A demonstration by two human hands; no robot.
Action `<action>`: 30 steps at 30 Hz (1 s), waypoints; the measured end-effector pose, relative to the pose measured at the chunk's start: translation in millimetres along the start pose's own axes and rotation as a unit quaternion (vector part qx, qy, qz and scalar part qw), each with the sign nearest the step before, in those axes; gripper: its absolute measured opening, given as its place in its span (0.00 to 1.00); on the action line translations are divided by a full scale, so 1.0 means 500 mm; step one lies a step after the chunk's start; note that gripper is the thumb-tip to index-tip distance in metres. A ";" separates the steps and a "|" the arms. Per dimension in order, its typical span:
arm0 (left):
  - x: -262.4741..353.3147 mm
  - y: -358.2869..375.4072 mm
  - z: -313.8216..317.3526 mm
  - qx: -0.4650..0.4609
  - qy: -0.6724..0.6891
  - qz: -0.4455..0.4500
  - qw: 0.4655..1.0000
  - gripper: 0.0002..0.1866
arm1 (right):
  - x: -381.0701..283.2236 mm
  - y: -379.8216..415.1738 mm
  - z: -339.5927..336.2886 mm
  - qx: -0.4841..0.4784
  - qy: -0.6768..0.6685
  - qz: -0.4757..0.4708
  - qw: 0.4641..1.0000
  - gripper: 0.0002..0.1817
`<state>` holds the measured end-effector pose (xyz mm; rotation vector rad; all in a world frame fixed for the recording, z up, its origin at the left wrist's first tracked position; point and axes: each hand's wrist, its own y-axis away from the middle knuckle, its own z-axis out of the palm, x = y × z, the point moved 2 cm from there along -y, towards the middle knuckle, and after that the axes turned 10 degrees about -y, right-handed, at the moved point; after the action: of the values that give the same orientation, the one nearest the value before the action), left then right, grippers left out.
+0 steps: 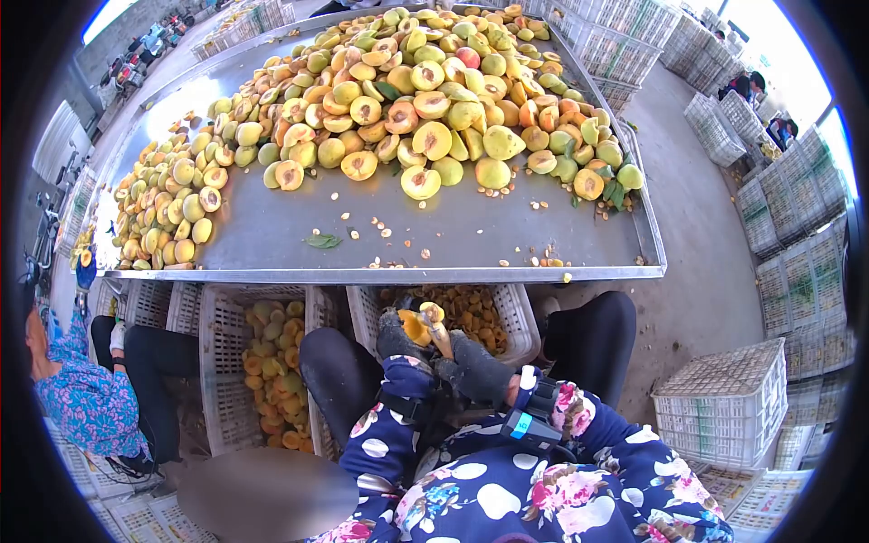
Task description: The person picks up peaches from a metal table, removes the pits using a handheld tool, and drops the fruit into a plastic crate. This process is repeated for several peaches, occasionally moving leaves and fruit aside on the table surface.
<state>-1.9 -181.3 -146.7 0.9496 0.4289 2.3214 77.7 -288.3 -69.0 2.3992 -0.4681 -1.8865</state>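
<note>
In the head view my left hand point(396, 337), in a dark grey glove, is closed around a yellow peach half point(415, 328). My right hand point(475, 369), gloved the same way, grips a short tool with a light wooden-looking handle point(441, 340). The tool's working end meets a small piece of yellow fruit point(432, 312) beside the peach half, and its exact shape is hidden. Both hands are close together over a white crate point(520, 328) of peach halves between my knees. Ahead, a metal table point(290, 231) carries a large heap of peaches point(389, 100), many cut in half.
Loose pits point(385, 233) and a leaf point(322, 241) lie near the table's raised front edge point(407, 274). Left of my knee stands another crate point(217, 380) of peach halves. Further left sits a person point(95, 407). Stacked white crates point(724, 398) line the right side.
</note>
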 end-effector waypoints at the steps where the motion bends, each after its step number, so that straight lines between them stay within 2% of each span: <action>1: 0.009 0.002 0.004 0.016 0.001 0.004 1.000 0.17 | 0.003 -0.001 -0.005 0.015 0.064 -0.038 0.997 0.18; 3: 0.033 0.016 0.025 0.010 -0.002 0.016 1.000 0.15 | 0.004 0.006 -0.014 0.014 0.068 -0.014 0.997 0.20; 5: 0.077 0.047 0.075 -0.062 -0.006 0.033 0.998 0.20 | -0.007 0.012 -0.030 0.016 0.079 0.017 0.997 0.22; 7: 0.115 0.077 0.094 -0.048 -0.007 -0.001 0.999 0.21 | -0.020 0.013 -0.048 0.020 0.095 0.056 0.994 0.22; 8: 0.140 0.095 0.100 -0.070 0.006 -0.005 0.998 0.21 | -0.017 0.006 -0.054 0.017 0.115 0.080 0.990 0.22; 9: 0.168 0.118 0.106 -0.092 0.020 -0.010 0.996 0.21 | 0.002 -0.001 -0.057 -0.013 0.143 0.082 0.986 0.21; 10: 0.206 0.151 0.118 -0.058 -0.051 0.037 0.996 0.22 | 0.041 -0.009 -0.060 -0.043 0.171 0.085 0.981 0.20; 11: 0.233 0.141 0.074 -0.095 -0.065 0.072 0.991 0.23 | 0.091 -0.018 -0.066 -0.071 0.200 0.086 0.974 0.20; 12: 0.270 0.146 0.048 -0.117 0.006 0.088 0.989 0.24 | 0.189 -0.008 -0.075 -0.184 0.283 0.052 0.940 0.18; 13: 0.317 0.142 -0.002 -0.182 0.010 0.141 0.973 0.24 | 0.210 0.001 -0.079 -0.290 0.362 0.017 0.886 0.17; 14: 0.374 0.140 -0.054 -0.091 -0.056 0.179 0.978 0.24 | 0.233 0.007 -0.088 -0.276 0.343 0.079 0.895 0.17; 15: 0.424 0.171 -0.066 -0.068 -0.113 0.172 0.976 0.22 | 0.196 0.024 -0.102 -0.263 0.322 0.141 0.898 0.17; 16: 0.489 0.158 -0.173 0.088 -0.472 0.305 0.823 0.18 | 0.172 0.029 -0.112 -0.244 0.277 0.166 0.914 0.18; 17: 0.492 0.188 -0.130 0.204 -0.616 0.208 0.732 0.14 | 0.154 0.032 -0.120 -0.224 0.229 0.190 0.928 0.19; 19: 0.509 0.190 -0.063 0.199 -0.837 0.245 0.447 0.12 | 0.135 0.027 -0.126 -0.202 0.178 0.209 0.940 0.21; 21: 0.499 0.173 0.038 0.164 -0.764 0.245 0.574 0.11 | 0.154 0.018 -0.117 -0.198 0.182 0.182 0.946 0.22; 22: 0.505 0.113 0.038 0.140 -0.742 0.287 0.589 0.11 | 0.177 0.013 -0.110 -0.198 0.189 0.159 0.949 0.23; 23: 0.499 0.037 0.039 0.095 -0.630 0.246 0.731 0.11 | 0.201 0.009 -0.103 -0.197 0.196 0.137 0.951 0.24; 24: 0.495 -0.038 0.054 0.046 -0.495 0.195 0.846 0.11 | 0.225 0.005 -0.094 -0.200 0.217 0.106 0.950 0.24; 25: 0.493 -0.101 0.094 0.046 -0.490 0.136 0.860 0.12 | 0.240 0.003 -0.088 -0.203 0.238 0.075 0.947 0.24; 26: 0.486 -0.178 0.126 0.055 -0.598 0.147 0.786 0.13 | 0.240 0.003 -0.086 -0.192 0.245 0.073 0.947 0.23; 27: 0.469 -0.237 0.160 0.061 -0.678 0.160 0.715 0.12 | 0.210 0.002 -0.091 -0.207 0.220 0.110 0.947 0.23; 28: 0.449 -0.290 0.194 0.078 -0.759 0.181 0.621 0.12 | 0.168 0.003 -0.097 -0.220 0.195 0.146 0.944 0.22; 29: 0.424 -0.339 0.214 0.105 -0.805 0.189 0.552 0.12 | 0.147 -0.004 -0.106 -0.233 0.169 0.182 0.940 0.21; 30: 0.396 -0.372 0.232 0.137 -0.839 0.191 0.491 0.12 | 0.162 -0.011 -0.106 -0.241 0.184 0.162 0.939 0.21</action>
<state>42.1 95.5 -53.1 2.9528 -0.3512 0.4911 146.7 -312.3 -133.2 2.1099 -0.3015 -1.2049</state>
